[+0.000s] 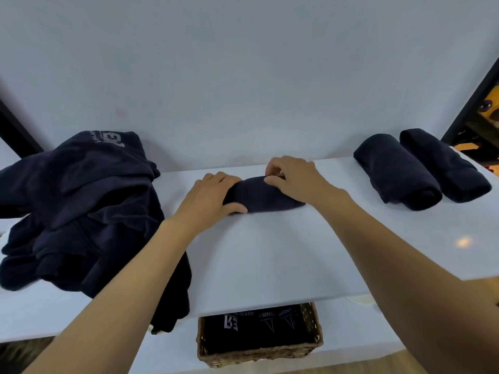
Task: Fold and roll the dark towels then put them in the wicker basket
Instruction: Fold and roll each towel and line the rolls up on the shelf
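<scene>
Dark rolled towel (pixel 266 197) lies crosswise in the middle of the white table (pixel 270 255), close to the far edge where the tabletop meets the pale wall (pixel 243 76). Bare tabletop stretches from the roll to the near edge, and there are open strips on either side of it.

Both arms reach forward over that bare stretch. The left hand (pixel 213 197) wraps the left end of the roll, with its fingers curled over the top and its thumb along the front at the table surface. The right hand (pixel 294 176) sits on the upper right part of the roll, with its fingertips bent and pinching the cloth.

To the left, well apart from the roll, a pile of loose dark towels (pixel 81 201) with pale print spreads across the table, and part of it hangs over the near edge. To the right, an inner finished roll (pixel 397 171) and an outer finished roll (pixel 445 166) lie side by side, touching, near the right edge beside a dark frame (pixel 469 103).

The wicker basket (pixel 259 354) stands below the near edge, with its back part hidden under the tabletop. It holds dark cloth with pale lettering.
</scene>
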